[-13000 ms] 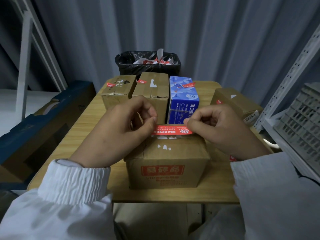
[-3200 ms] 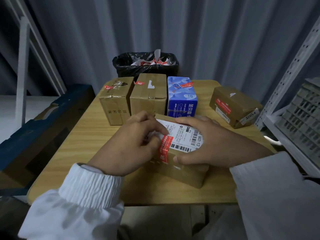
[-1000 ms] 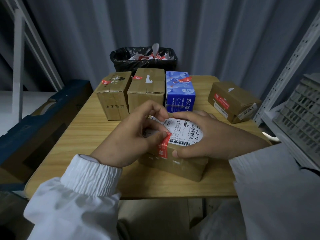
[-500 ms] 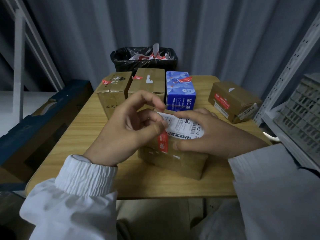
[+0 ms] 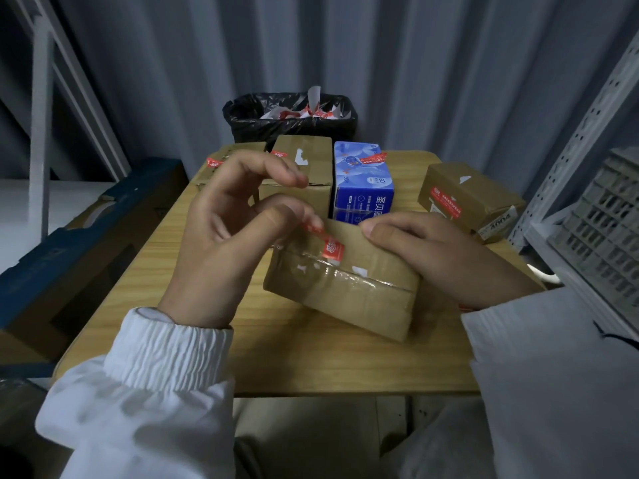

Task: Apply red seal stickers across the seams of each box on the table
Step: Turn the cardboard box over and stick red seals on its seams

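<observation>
Grey corrugated wall (image 5: 449,63), white metal shelving (image 5: 587,126), dim light

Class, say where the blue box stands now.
Head view: the blue box stands far centre on the table, right of a brown box, before the bin.

Four brown cardboard boxes (image 5: 345,292), one blue box (image 5: 363,188), five red seal stickers (image 5: 333,251), one bag-lined bin (image 5: 290,127) at 12 o'clock.

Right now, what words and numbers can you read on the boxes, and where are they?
"4004": white label on the brown cardboard box at the right.
"圣贝": front of the blue printed carton, rest hidden.
"EDI": same carton's top.
Print on the red seal sticker on the held brown cardboard box: blurred, unreadable.
</observation>
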